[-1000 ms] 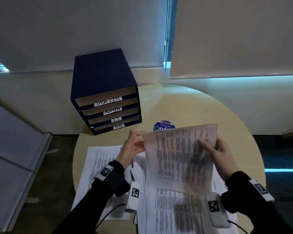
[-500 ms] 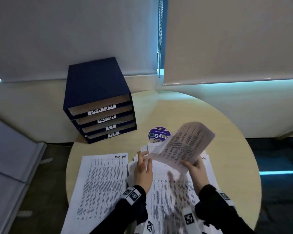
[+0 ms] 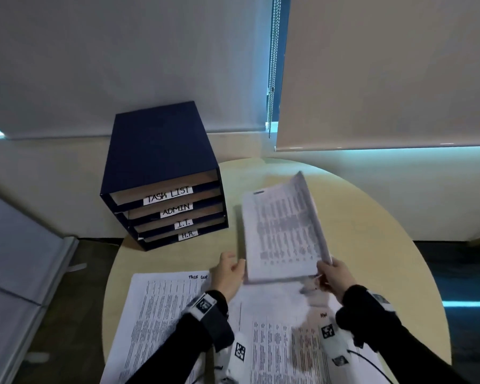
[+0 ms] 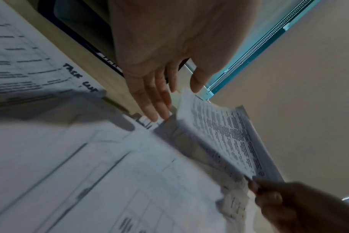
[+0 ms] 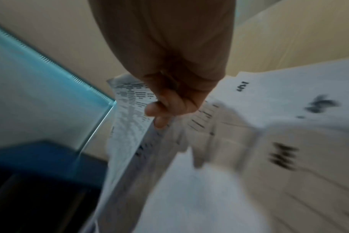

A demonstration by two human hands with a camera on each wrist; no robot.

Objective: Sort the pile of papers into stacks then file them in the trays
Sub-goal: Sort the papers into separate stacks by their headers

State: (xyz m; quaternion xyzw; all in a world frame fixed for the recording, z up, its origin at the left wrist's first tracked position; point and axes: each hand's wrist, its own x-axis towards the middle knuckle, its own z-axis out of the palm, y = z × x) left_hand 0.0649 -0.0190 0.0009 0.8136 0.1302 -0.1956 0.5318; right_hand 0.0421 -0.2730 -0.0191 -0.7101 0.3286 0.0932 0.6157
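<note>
Papers [image 3: 275, 350] lie nearest you on the table [image 3: 372, 217]. Your right hand [image 3: 334, 275] pinches the near corner of a raised sheet [image 3: 281, 231]; your left hand [image 3: 229, 273], fingers straight, touches its left edge. Beyond, at the table's far left, stand the trays [image 3: 161, 173].
</note>
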